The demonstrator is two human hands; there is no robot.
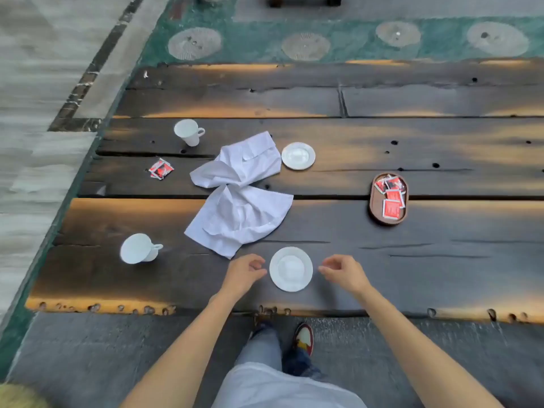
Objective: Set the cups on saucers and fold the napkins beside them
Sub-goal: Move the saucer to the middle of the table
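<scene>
- Here, a person stands at the near edge of a dark plank table [382, 260], both bare forearms reaching over it.
- The near saucer [290, 269] lies flat close to that edge, empty, between the two hands.
- The left hand [244, 273] sits just left of the saucer, fingers loosely curled, thumb near the fingertips, gripping nothing; whether it brushes the rim I cannot tell.
- The right hand [343, 270] sits just right of the saucer, a small gap from its rim, fingers likewise loosely curled and holding nothing.
- The near cup [138, 248] lies tipped on its side well to the left, mouth toward the viewer, handle to the right.
- The far cup [188, 131] stands further back on the left, leaning in this wide view, handle to the right.
- The far saucer [298, 156] lies empty mid-table, just beside the upper napkin's right corner.
- Two white napkins [238, 198] lie crumpled and unfolded between the saucers, one overlapping the other; the lower corner reaches near the left hand.
- A few red packets [160, 169] lie loose between the two cups.
- A small oval wooden tray [374, 201] to the right holds more red packets.
</scene>
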